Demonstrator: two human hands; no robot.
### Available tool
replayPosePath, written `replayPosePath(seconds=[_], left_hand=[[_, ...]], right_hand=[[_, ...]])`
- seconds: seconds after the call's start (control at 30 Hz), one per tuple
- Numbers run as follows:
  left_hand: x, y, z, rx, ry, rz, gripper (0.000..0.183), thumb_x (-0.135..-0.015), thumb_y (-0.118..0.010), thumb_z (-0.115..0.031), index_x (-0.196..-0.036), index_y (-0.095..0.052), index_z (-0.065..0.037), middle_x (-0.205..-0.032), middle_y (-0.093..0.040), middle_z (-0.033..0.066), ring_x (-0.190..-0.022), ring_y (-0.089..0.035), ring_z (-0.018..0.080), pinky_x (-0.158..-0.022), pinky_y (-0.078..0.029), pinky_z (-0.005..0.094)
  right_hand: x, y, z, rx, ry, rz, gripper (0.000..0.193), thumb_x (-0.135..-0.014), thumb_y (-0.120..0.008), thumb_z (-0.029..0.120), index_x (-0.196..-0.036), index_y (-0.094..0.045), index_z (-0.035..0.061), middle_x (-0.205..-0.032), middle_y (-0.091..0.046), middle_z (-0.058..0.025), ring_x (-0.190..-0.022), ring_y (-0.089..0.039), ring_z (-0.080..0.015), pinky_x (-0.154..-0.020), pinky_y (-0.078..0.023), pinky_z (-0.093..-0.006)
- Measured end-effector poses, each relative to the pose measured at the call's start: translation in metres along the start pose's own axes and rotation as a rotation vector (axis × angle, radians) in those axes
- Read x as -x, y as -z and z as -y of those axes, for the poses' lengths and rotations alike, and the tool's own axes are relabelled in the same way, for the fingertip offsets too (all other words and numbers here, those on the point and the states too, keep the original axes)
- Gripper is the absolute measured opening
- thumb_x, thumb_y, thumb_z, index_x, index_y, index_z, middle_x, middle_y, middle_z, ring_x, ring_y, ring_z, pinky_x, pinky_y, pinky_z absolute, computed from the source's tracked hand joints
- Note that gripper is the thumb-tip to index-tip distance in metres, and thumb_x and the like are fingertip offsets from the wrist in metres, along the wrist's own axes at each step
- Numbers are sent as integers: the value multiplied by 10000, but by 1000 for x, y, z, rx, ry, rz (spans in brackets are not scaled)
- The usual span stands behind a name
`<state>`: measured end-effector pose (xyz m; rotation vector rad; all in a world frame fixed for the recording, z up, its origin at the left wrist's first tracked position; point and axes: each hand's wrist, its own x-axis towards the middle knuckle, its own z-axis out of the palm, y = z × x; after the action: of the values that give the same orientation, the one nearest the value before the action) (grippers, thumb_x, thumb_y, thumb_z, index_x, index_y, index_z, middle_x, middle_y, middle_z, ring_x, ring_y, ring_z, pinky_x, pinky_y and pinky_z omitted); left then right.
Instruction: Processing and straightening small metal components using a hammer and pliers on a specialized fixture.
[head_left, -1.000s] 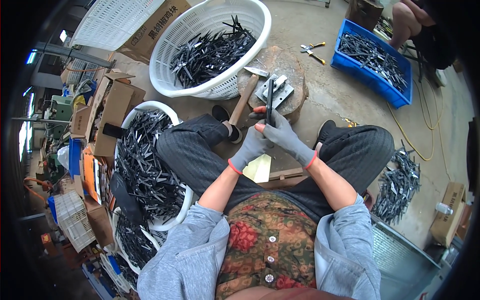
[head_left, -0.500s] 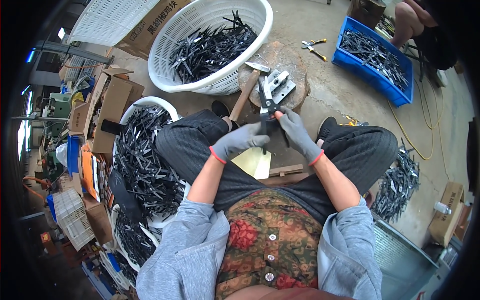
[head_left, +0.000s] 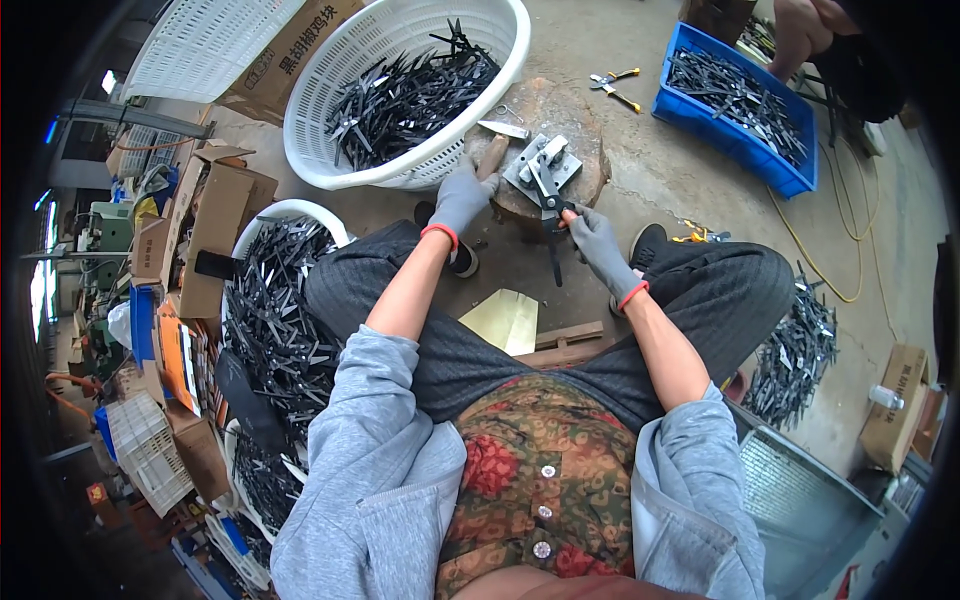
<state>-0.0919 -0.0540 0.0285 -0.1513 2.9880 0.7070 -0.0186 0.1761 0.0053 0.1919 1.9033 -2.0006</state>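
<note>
My left hand point(head_left: 464, 197), in a grey glove with a red cuff, is closed around the wooden handle of a hammer point(head_left: 492, 157). The hammer's metal head rests on a round wooden stump point(head_left: 588, 118). A pair of black scissors point(head_left: 550, 205) is pinched in my gloved right hand point(head_left: 597, 247) near the pivot. Its blades reach onto a steel block fixture point(head_left: 570, 170) on top of the stump, and a long dark handle points down toward me. The right fingertips partly cover the scissors.
A white basket point(head_left: 505, 80) of black scissors stands behind the stump, and another full one point(head_left: 340, 226) is at my left. Far right are a blue crate point(head_left: 735, 150) of scissors and a seated person. Yellow-handled pliers point(head_left: 614, 88) and a scissors pile point(head_left: 795, 355) lie on the floor.
My left hand has left the scissors, moved forward and left, and taken hold of the hammer handle. My right hand has shifted slightly, bringing the scissors' blades onto the steel block.
</note>
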Motion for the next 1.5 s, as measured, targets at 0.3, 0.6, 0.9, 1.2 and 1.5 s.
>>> replayPosePath(seconds=[0.3,0.6,0.9,1.2,1.5], left_hand=[[52,65,-30,642,6,-20,312,-779,-648,-162,-1025,-567,12,-720,-565,33,-603,-503,102,-563,-431,257],[92,82,-57,245,-345,-185,283,-802,-613,-85,-1069,-535,-34,-759,-604,164,-677,-628,268,-604,-480,345],[92,64,-53,-77,-461,-234,183,-826,-610,-132,-958,-511,-53,-751,-607,158,-638,-608,356,-535,-465,431],[58,54,-31,18,-265,-377,239,-848,-594,-192,-1015,-528,-35,-766,-614,190,-694,-613,362,-622,-464,431],[4,23,8,531,51,350,506,-933,-394,-471,-913,-593,-7,-667,-573,84,-607,-585,185,-554,-471,322]], right_hand=[[-9,-2,-20,23,-89,-14,363,-922,-519,403,-897,-632,59,-591,-481,44,-417,-346,-30,-375,-255,-211],[-3,-1,-5,82,-63,-32,385,-913,-553,338,-873,-658,-31,-656,-586,-12,-608,-496,-77,-557,-374,-250],[-18,3,-27,168,73,-48,411,-905,-552,365,-817,-648,-25,-635,-591,-39,-599,-514,-104,-563,-393,-276],[-10,-1,-12,164,73,-57,404,-900,-553,386,-788,-646,9,-599,-553,-7,-549,-464,-76,-507,-345,-262],[6,-10,31,-165,-23,-3,360,-900,-557,410,-777,-556,72,-559,-431,50,-430,-362,-32,-379,-242,-218]])
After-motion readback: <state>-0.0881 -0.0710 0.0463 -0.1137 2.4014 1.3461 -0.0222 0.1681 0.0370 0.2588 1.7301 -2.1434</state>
